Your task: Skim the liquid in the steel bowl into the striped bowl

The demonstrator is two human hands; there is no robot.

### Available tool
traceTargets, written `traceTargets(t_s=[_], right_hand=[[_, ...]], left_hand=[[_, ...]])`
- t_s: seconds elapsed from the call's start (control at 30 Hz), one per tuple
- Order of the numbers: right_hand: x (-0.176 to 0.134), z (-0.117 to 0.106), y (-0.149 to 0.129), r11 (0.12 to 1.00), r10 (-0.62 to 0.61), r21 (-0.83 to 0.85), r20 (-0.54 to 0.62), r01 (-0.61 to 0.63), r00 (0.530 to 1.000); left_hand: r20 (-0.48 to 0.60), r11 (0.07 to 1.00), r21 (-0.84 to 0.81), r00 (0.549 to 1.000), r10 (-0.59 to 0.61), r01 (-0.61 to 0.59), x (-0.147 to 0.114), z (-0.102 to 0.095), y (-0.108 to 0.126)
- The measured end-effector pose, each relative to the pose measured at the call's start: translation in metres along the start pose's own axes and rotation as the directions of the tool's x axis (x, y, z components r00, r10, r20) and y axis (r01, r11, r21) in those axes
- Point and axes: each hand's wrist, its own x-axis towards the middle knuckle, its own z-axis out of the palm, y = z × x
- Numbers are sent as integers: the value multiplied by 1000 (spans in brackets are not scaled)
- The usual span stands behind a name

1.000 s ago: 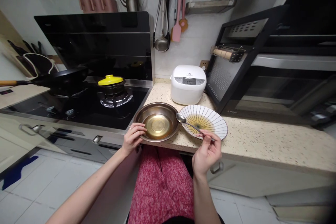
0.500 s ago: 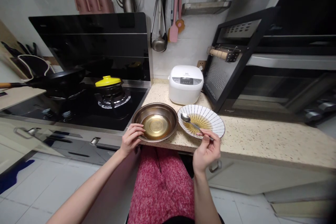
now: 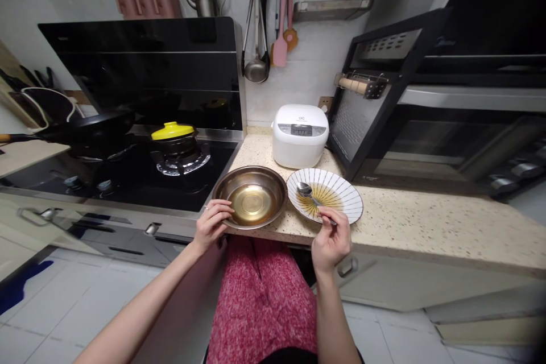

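My left hand [image 3: 213, 223] grips the near left rim of a metal bowl [image 3: 277, 199], fingers over the edge and thumb hidden below. Amber liquid [image 3: 252, 205] covers the bowl's bottom. To the right, my right hand [image 3: 333, 239] pinches the handle of a metal spoon [image 3: 304, 188]. The spoon slants across a white plate [image 3: 350, 199] with dark radial lines, its bowl end towards the far left. A shallow pool of yellowish liquid lies in the plate's middle. Bowl and plate sit side by side on the speckled counter.
Behind the plate stands a white rice cooker [image 3: 301, 139]. A black oven [image 3: 447, 142] bounds the right. On the stove at left are a pot with a yellow lid [image 3: 173, 132] and a black wok [image 3: 89, 128]. A ladle [image 3: 256, 70] and a pink spatula [image 3: 280, 48] hang above.
My right hand has shifted slightly left with the spoon, whose bowl end moved a little to the right across the plate. The left hand keeps its hold on the metal bowl.
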Motion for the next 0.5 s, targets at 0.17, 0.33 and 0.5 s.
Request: traceTargets(t_s=[0.17, 0.33, 0.5], right_hand=[[6, -3, 5, 971, -224, -57, 103, 231, 969], [7, -3, 8, 948, -303, -51, 169, 315, 938], [3, -1, 1, 982, -188, -23, 62, 190, 980]], left_hand=[[3, 1000, -7, 1000, -15, 15, 0, 0, 0], [6, 1000, 2, 1000, -21, 21, -1, 0, -1], [-10, 1000, -5, 1000, -1, 1, 0, 1, -1]])
